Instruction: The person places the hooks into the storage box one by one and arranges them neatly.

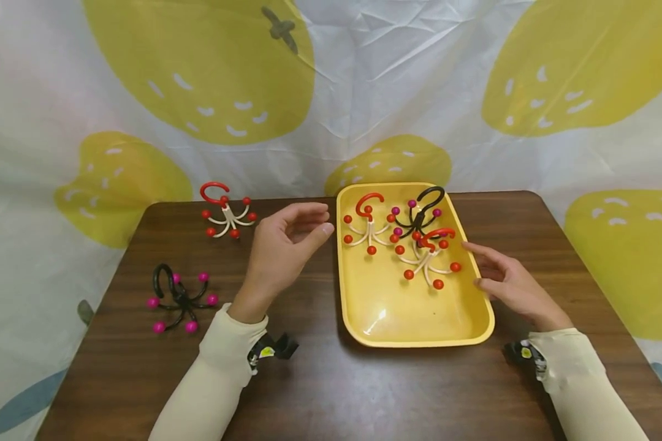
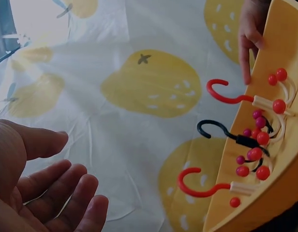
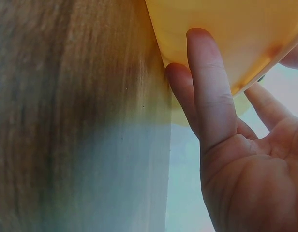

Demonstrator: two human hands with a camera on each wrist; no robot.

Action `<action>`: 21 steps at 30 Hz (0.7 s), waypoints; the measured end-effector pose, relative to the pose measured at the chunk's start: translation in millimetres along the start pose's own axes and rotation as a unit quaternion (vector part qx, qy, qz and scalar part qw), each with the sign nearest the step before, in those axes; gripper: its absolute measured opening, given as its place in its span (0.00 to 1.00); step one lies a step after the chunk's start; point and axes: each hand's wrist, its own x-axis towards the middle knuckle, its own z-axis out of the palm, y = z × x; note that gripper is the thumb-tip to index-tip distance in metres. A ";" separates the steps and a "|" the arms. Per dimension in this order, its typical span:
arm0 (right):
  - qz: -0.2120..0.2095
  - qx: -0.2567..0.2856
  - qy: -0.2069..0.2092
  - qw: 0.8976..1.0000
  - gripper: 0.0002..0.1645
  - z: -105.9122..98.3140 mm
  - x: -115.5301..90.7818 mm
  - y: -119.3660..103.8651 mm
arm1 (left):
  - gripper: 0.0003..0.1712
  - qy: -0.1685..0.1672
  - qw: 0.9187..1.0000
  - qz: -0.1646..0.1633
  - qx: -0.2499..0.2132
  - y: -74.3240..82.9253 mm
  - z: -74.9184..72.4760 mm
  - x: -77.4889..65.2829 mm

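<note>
My left hand [image 1: 283,250] hovers just left of the yellow tray [image 1: 358,318], thumb and fingers apart, nothing between them. In the left wrist view its fingers [image 2: 52,193] are loosely bent. My right hand [image 1: 515,285] touches the tray's right side, and in the right wrist view straight fingers [image 3: 212,92] lie against the outer wall. Inside the tray, toward the back, are a white multi-arm hanger [image 1: 371,228] with red hook and ball tips, a second such white hanger [image 1: 429,260], and a black hanger [image 1: 417,220] with magenta tips, partly overlapped.
Left of the tray, another white-and-red hanger [image 1: 228,215] stands near the table's back edge. A black hanger [image 1: 182,298] with magenta tips sits nearer the front left. Behind the brown wooden table [image 1: 375,392] hangs a lemon-print cloth [image 1: 342,92].
</note>
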 end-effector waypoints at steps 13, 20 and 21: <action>-0.014 -0.005 -0.002 1.000 0.41 -0.2 0.9 1.1 | 0.17 0.057 0.998 0.010 0.032 6.4 -42.3 -22.1; -0.013 -0.008 0.000 1.000 0.41 -0.5 0.1 2.6 | 0.16 0.100 0.994 0.008 0.047 7.4 -64.2 -38.1; -0.012 -0.009 0.001 1.000 0.41 -0.4 0.2 2.8 | 0.16 0.107 0.993 0.006 0.051 7.9 -67.4 -40.4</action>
